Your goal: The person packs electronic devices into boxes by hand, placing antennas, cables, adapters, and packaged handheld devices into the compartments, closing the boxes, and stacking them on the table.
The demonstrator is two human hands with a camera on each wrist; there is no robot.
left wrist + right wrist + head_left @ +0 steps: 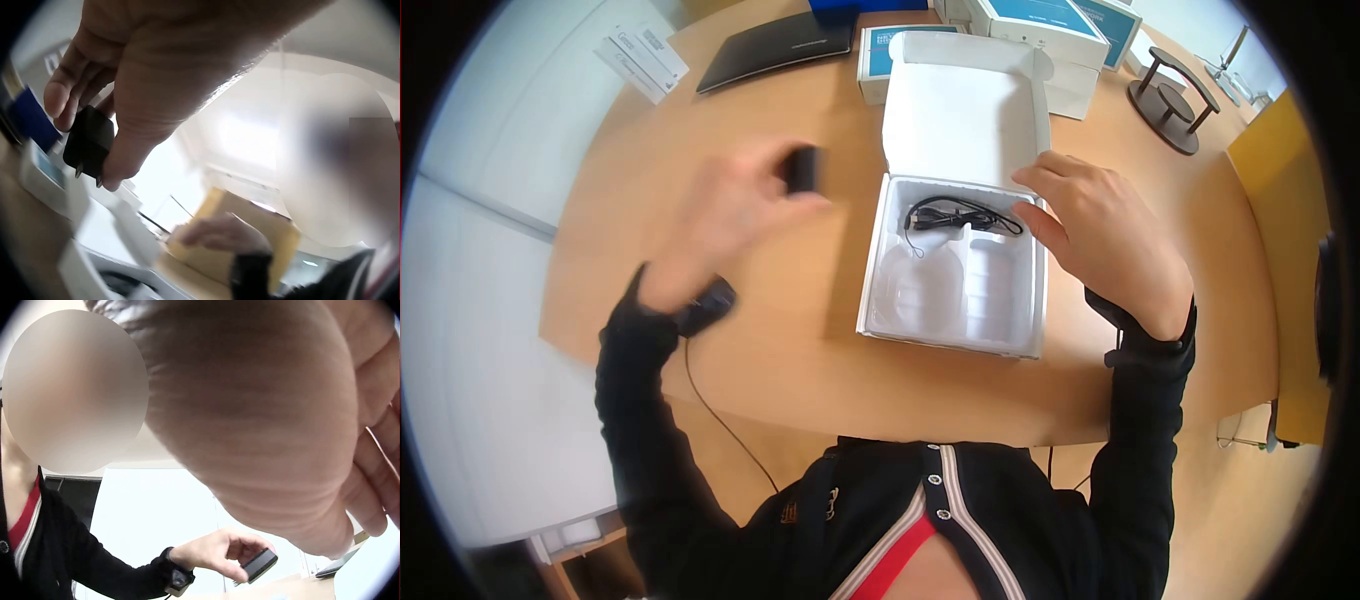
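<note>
Between its thumb and fingers, my left hand (735, 195) pinches a black plug adapter (90, 140) with two metal prongs, held above the table left of the box. An open white box (868, 270) stands in front of me, its lid (960, 110) tipped back. In its white moulded tray (920, 285) lies a coiled black cable (955, 215) in the upper compartment; a thin cord loop hangs from it. My right hand (1105, 215) is at the box's right edge, near the lid hinge, fingers loosely bent and holding nothing.
On the wooden table (800, 370), a black mouse-like device (708, 305) with a cord lies by my left wrist. Behind the box stand a black laptop (780, 48), several white and blue boxes (1040, 35) and a dark wooden stand (1170, 105). A white card (640, 60) is at the upper left.
</note>
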